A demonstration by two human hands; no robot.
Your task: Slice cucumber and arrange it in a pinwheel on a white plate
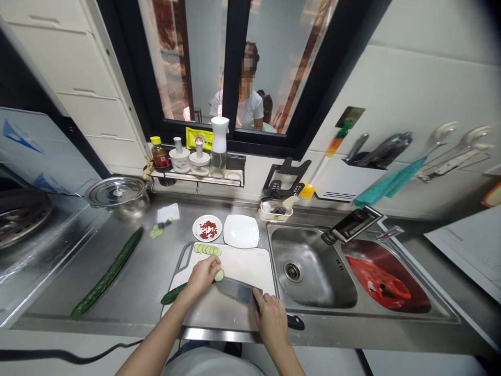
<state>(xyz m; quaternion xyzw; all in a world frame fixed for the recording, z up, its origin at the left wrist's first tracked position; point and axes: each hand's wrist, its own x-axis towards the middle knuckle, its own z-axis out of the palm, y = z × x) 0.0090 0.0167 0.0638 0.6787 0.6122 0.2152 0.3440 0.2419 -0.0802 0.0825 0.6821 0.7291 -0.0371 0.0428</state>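
Observation:
On the white cutting board (pixel 250 261), a cut cucumber (pixel 172 294) lies under my left hand (pixel 204 274), whose fingers are closed near its cut end. My right hand (pixel 270 313) is wrapped round the handle of a cleaver (pixel 237 290). The blade reaches left to a round cucumber slice (pixel 219 275) beside my left fingertips. A row of overlapping slices (pixel 207 250) lies along the board's top left. Behind the board stand a plate with chopped red pieces (pixel 207 228) and a bare white plate (pixel 241 231). Whether my left fingers grip the slice is hard to see.
A whole cucumber (pixel 109 274) lies on the steel counter at left, near a lidded pot (pixel 119 196). The sink (pixel 313 266) is right of the board. A black handle (pixel 295 322) lies at the front edge. A person (pixel 250 104) shows in the window.

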